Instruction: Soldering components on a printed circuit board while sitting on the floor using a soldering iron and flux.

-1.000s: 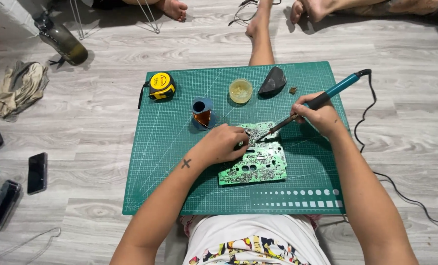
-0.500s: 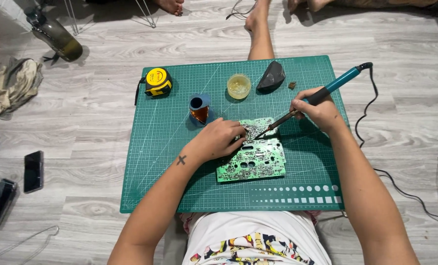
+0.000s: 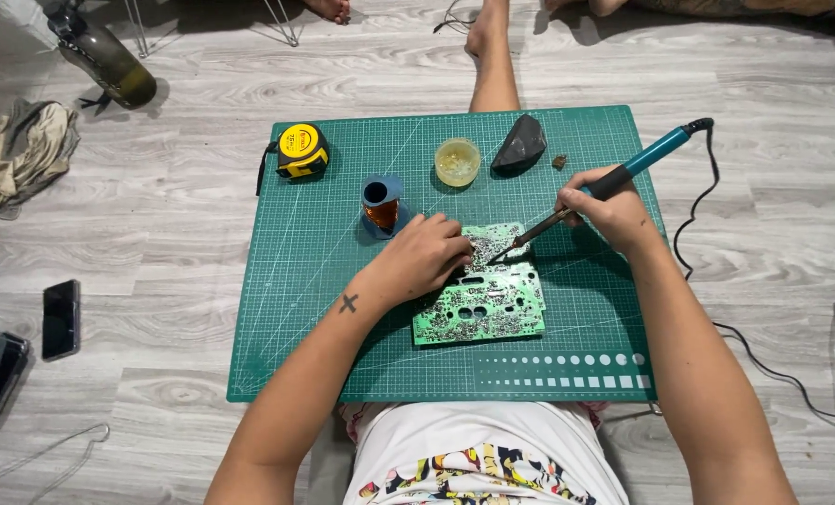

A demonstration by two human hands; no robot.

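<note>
I sit on the floor with a green cutting mat [image 3: 324, 281] laid over my lap end of the wooden boards, and everything I name here sits relative to that mat. My left hand [image 3: 422, 257] rests near the mat's middle, fingers curled down onto the upper edge of a green circuit board [image 3: 478, 309], pinning it flat; I cannot tell whether anything is pinched between those fingers. The board lies solder side up, just right of the mat's centre, slightly tilted. My right hand [image 3: 609, 210] is clamped around the dark grip of a soldering iron [image 3: 623, 178] with a teal handle, over the mat's right part; the tip slants down and left to the board's top area, just beside my left fingertips. The iron's black cord [image 3: 717, 281] runs off the mat's right edge onto the floor.

Toward the mat's far edge stand a yellow tape measure [image 3: 302, 150], a small blue stand with an amber piece [image 3: 382, 204], a round tin of pale flux or paste [image 3: 457, 161] and a dark wedge-shaped object [image 3: 522, 145]. Left of the mat, on the floor, lie a black phone [image 3: 61, 318], a crumpled cloth [image 3: 20, 154] and a dark bottle [image 3: 104, 61].
</note>
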